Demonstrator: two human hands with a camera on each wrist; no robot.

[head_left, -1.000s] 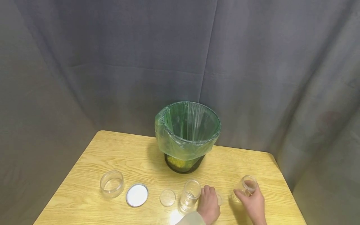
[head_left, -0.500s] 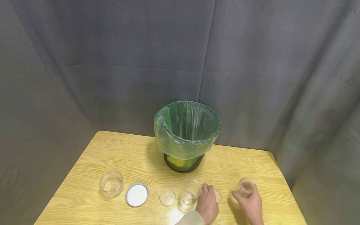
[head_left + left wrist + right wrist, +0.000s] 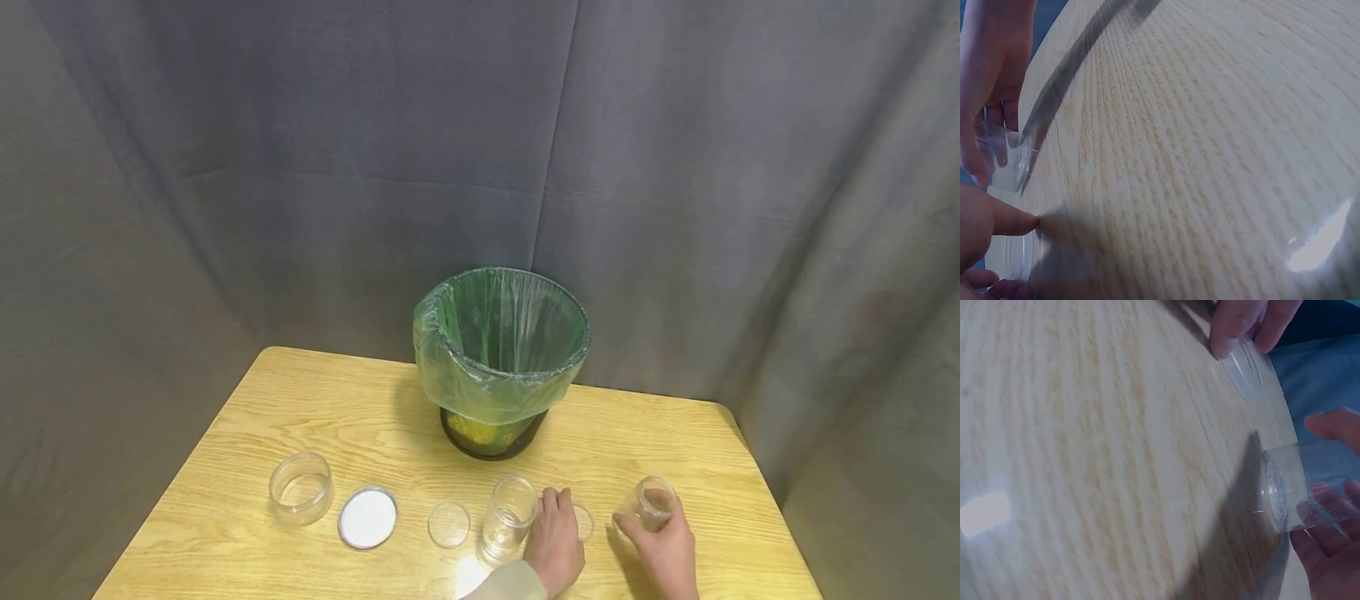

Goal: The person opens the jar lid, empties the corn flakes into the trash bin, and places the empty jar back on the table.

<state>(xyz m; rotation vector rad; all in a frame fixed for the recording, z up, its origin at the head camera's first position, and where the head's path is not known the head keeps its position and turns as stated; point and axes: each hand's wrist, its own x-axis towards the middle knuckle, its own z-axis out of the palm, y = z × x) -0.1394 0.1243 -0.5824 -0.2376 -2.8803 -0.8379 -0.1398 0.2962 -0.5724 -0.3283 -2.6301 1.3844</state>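
In the head view my left hand (image 3: pixel 555 546) reaches down to a round clear lid (image 3: pixel 584 522) lying on the table and partly hides it. The left wrist view has the left thumb on the near side of that lid (image 3: pixel 1018 257), other fingers curled at its far edge. My right hand (image 3: pixel 670 550) grips a clear plastic jar (image 3: pixel 656 496) at the right, thumb on one side and fingers round the other. The right wrist view brings this jar's base (image 3: pixel 1279 487) close to the tabletop. Just left of my left hand stands another clear jar (image 3: pixel 507 521), upright.
Leftward on the wooden table (image 3: pixel 360 417) lie a clear disc (image 3: pixel 449 525), a white disc with a silver rim (image 3: pixel 367 517) and a wide, low clear container (image 3: pixel 302 488). A mesh bin lined with a green bag (image 3: pixel 495 392) stands behind, against a grey curtain (image 3: pixel 360 167).
My right hand and its jar have shifted slightly left and toward me. The left hand stays nearly in place, and more of the lid's right edge shows clearly.
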